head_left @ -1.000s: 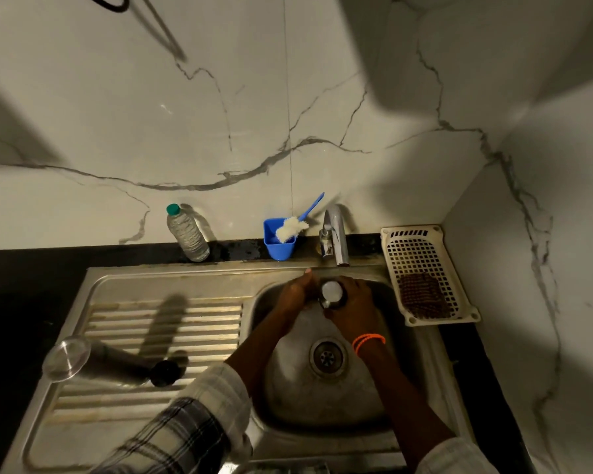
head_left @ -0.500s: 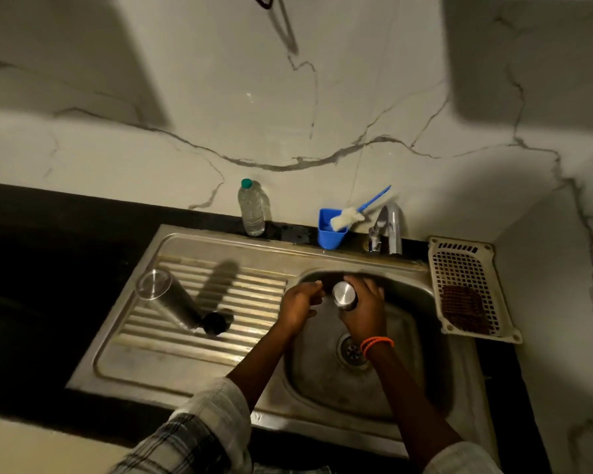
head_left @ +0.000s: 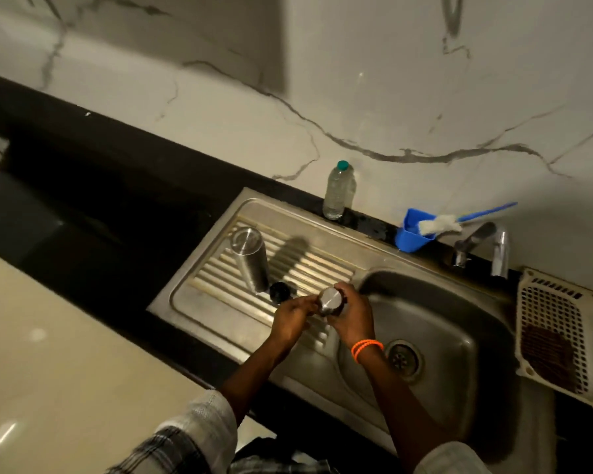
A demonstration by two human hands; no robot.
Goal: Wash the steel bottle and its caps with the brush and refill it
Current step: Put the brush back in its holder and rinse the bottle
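Steel cap (head_left: pixel 330 300) shiny, round; right hand (head_left: pixel 351 318) fingers curled round it, left hand (head_left: pixel 293 318) fingers pinching its side.

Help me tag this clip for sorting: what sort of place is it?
Most likely a home kitchen sink area: a steel sink with a ribbed drainboard set in a dark counter, a tap against a marble-look wall, and a bottle brush in a blue holder.

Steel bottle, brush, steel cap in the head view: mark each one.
steel bottle (head_left: pixel 250 265): head view, middle of the body, lying on the drainboard.
brush (head_left: pixel 439 225): head view, white bristle head, at the blue cup's rim.
steel cap (head_left: pixel 331 300): head view, shiny top face, between both hands.
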